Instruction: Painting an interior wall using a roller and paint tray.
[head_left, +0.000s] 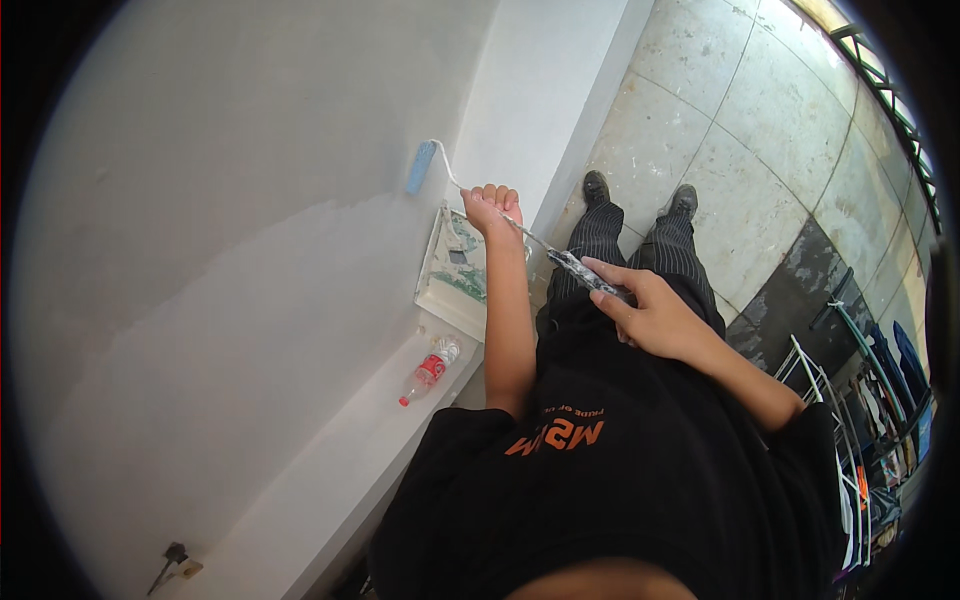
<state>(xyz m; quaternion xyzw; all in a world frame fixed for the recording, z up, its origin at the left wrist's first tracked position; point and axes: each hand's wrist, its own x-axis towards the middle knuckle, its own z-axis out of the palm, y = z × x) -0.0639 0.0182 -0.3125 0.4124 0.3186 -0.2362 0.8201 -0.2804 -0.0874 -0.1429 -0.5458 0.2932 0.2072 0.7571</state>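
A paint roller with a pale blue sleeve (420, 167) is at the grey wall (250, 150); whether it touches the surface I cannot tell. My left hand (493, 208) is closed round its thin metal rod, not far below the roller head. Farther down, the dark, paint-smeared handle (585, 272) sits in the grip of my right hand (648, 312), in front of my body. Behind my left wrist lies a white paint tray (447, 298), splotched with green and partly hidden by my forearm. The wall's lower part has a lighter, freshly coated look with an uneven upper border.
The tray and a clear plastic bottle with a red label (430, 370) rest on a white ledge (330, 465) along the wall. A black plug (175, 552) is at the lower left. Tiled floor (770, 130) and a drying rack (835, 450) with clothes are on the right.
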